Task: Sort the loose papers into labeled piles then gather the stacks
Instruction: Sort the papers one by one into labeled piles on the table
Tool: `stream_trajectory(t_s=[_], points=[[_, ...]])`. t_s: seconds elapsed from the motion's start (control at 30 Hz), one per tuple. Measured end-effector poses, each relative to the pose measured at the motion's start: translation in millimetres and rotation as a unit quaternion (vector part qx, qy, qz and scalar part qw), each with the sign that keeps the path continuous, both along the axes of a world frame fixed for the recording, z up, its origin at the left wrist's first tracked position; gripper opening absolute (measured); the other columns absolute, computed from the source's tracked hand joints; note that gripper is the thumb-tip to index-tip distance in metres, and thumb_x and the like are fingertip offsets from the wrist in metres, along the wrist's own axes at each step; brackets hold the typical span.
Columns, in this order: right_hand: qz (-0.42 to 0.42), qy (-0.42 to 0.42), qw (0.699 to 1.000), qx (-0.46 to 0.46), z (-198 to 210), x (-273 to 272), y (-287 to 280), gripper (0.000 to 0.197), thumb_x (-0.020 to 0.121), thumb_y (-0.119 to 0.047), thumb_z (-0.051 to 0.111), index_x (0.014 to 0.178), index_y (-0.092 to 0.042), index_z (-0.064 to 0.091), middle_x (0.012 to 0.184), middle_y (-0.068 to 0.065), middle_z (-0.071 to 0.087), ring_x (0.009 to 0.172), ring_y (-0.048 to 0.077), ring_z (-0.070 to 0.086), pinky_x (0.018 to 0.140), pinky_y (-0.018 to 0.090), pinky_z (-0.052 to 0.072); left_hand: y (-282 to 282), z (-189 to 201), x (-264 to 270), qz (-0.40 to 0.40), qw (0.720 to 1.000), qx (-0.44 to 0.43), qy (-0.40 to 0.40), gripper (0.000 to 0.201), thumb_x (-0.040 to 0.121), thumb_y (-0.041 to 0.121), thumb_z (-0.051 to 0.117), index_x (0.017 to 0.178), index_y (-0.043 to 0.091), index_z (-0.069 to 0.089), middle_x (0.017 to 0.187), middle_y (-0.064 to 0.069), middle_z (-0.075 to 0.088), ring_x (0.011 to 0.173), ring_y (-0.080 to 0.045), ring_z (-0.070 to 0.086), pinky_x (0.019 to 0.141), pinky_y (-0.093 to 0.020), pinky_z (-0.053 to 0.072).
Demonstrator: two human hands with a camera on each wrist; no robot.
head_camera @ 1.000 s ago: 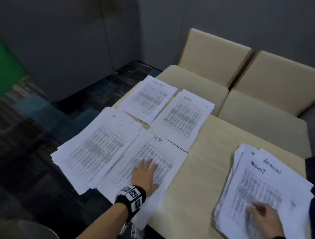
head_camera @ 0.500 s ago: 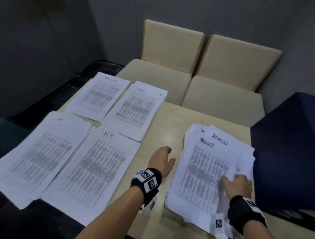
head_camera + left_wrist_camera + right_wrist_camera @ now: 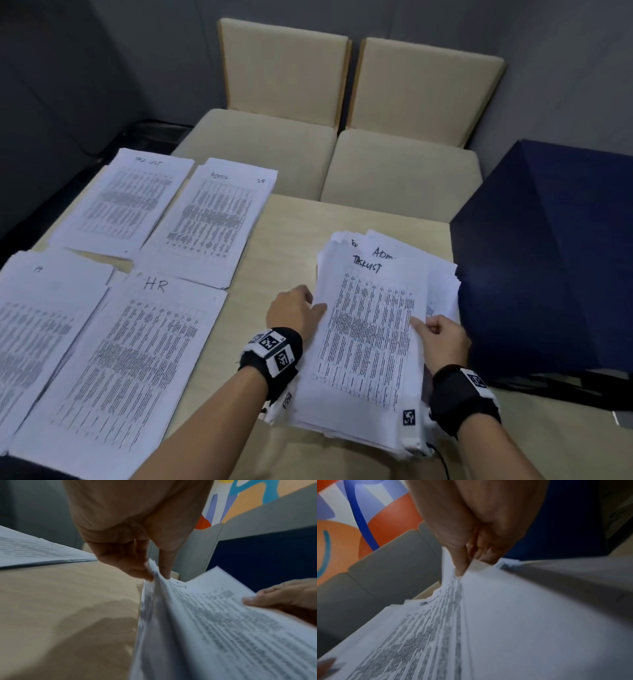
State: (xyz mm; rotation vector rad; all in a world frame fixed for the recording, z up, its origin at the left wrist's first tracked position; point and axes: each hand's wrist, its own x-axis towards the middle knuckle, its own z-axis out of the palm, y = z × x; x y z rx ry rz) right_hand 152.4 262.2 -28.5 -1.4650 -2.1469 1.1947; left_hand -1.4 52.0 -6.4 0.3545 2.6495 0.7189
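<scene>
unsorted paper stack [image 3: 371, 404], top sheet [image 3: 370, 329] headed apparently "tasklist": left edge pinched by left hand [image 3: 294, 310], right edge pinched by right hand [image 3: 443, 339], on table [image 3: 274, 260].

Matt white paper sheets [image 3: 371, 329] lie on a smooth pale wood-look table [image 3: 267, 260].

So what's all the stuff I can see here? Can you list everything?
Sorted paper piles: four, white, table's left side.
Unsorted stack: one, white, table's right side.
Top sheet: one, white, headed Tasklist, lifted off that stack.
Table: one, light wood.
Chairs: two, beige, behind the table.
Dark blue object: one, at right.
Wristbands: two, black.
Left hand: pinches sheet's left edge.
Right hand: pinches its right edge.
</scene>
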Motion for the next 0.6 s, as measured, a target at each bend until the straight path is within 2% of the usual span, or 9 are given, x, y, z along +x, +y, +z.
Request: stream_trajectory(t_s=[0.1,0.17,0.23,0.3,0.33,0.4,0.5,0.57,0.6], points=[[0.026,0.007,0.999,0.031,5,14,5,0.046,0.094,-0.023,0.063,0.058,-0.009,0.038,0.057,0.01,0.032,0.059,0.023,0.03,0.052,0.032,0.025,3,-1,-12,-0.038,0.999,-0.035,0.004,0.033,0.088,0.035,0.066,0.067,0.018,0.047,0.07,0.0,0.057,0.07,-0.025,0.058,0.054,-0.027,0.034],[0.019,0.016,0.999,0.04,10,24,10,0.042,0.099,-0.024,0.053,0.064,-0.002,0.05,0.06,0.021,0.042,0.059,0.024,0.037,0.053,0.032,0.03,3,-2,-18,-0.07,0.994,-0.082,0.014,0.032,0.095,0.03,0.057,0.068,0.014,0.053,0.071,-0.004,0.058,0.069,-0.027,0.058,0.056,-0.028,0.041],[0.011,0.038,0.998,0.041,15,29,12,0.027,0.099,-0.018,0.053,0.079,-0.004,0.062,0.07,0.013,0.061,0.066,0.023,0.053,0.062,0.031,0.041,2,1,-21,-0.107,0.982,-0.15,0.036,0.03,0.098,0.027,0.047,0.08,0.01,0.064,0.08,-0.006,0.064,0.073,-0.027,0.063,0.063,-0.031,0.05],[-0.003,0.078,0.997,-0.004,21,30,12,0.011,0.095,-0.008,0.058,0.097,-0.011,0.068,0.088,0.002,0.07,0.081,0.019,0.064,0.076,0.03,0.049,1,5,-21,-0.143,0.966,-0.2,0.082,0.031,0.099,0.023,0.042,0.083,0.011,0.066,0.079,-0.006,0.064,0.072,-0.026,0.062,0.063,-0.031,0.048],[-0.012,0.101,0.994,-0.038,24,29,11,0.015,0.093,-0.003,0.061,0.102,-0.012,0.069,0.093,0.0,0.071,0.085,0.017,0.066,0.079,0.031,0.051,0,6,-21,-0.157,0.959,-0.212,0.106,0.032,0.099,0.022,0.04,0.083,0.012,0.066,0.075,-0.004,0.061,0.069,-0.025,0.059,0.061,-0.03,0.045],[-0.025,0.142,0.985,-0.09,29,26,7,0.016,0.089,0.004,0.063,0.097,-0.009,0.069,0.092,0.002,0.07,0.085,0.016,0.065,0.075,0.029,0.052,-1,9,-21,-0.179,0.947,-0.222,0.145,0.032,0.1,0.021,0.038,0.083,0.012,0.064,0.067,-0.001,0.051,0.065,-0.024,0.056,0.057,-0.029,0.038],[-0.066,0.181,0.973,-0.123,37,20,0,0.017,0.086,0.007,0.061,0.082,-0.01,0.063,0.086,0.003,0.066,0.079,0.013,0.061,0.065,0.019,0.047,-4,12,-20,-0.195,0.945,-0.209,0.16,0.023,0.102,0.02,0.038,0.092,0.011,0.057,0.073,-0.002,0.049,0.066,-0.025,0.05,0.057,-0.032,0.036],[-0.096,0.21,0.957,-0.176,34,19,-3,0.018,0.085,0.008,0.06,0.078,-0.009,0.059,0.081,0.004,0.064,0.076,0.016,0.061,0.065,0.021,0.048,-7,12,-19,-0.169,0.964,-0.133,0.159,0.013,0.098,0.013,0.045,0.087,0.013,0.052,0.07,-0.001,0.049,0.062,-0.025,0.048,0.056,-0.032,0.034],[-0.105,0.226,0.946,-0.206,31,18,-4,0.019,0.083,0.009,0.059,0.077,-0.009,0.058,0.079,0.005,0.063,0.076,0.02,0.061,0.065,0.025,0.049,-9,10,-18,-0.143,0.976,-0.065,0.151,0.017,0.097,0.011,0.048,0.08,0.014,0.05,0.065,0.001,0.049,0.059,-0.024,0.048,0.053,-0.031,0.032]])
